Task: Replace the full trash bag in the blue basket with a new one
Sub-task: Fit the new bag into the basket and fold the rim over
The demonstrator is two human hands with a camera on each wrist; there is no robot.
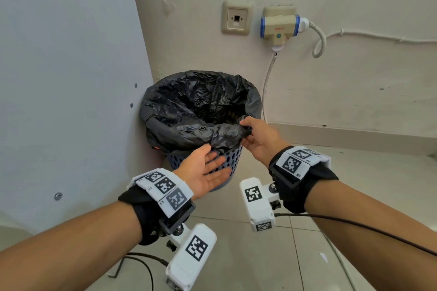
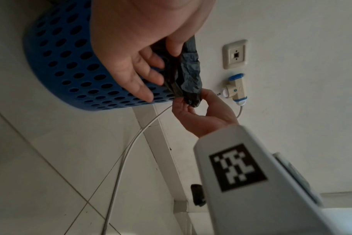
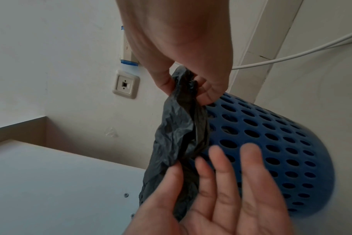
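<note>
Your right hand pinches the black trash bag's gathered edge at the near rim of the blue basket, which stands on the floor. Your left hand, fingers spread, lies just below the same fold, palm up, nearer the basket wall.

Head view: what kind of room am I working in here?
Probably a corner of a home or small office: tiled floor, painted wall with a data socket and plug adapter, and a lined basket beside a white cabinet panel.
</note>
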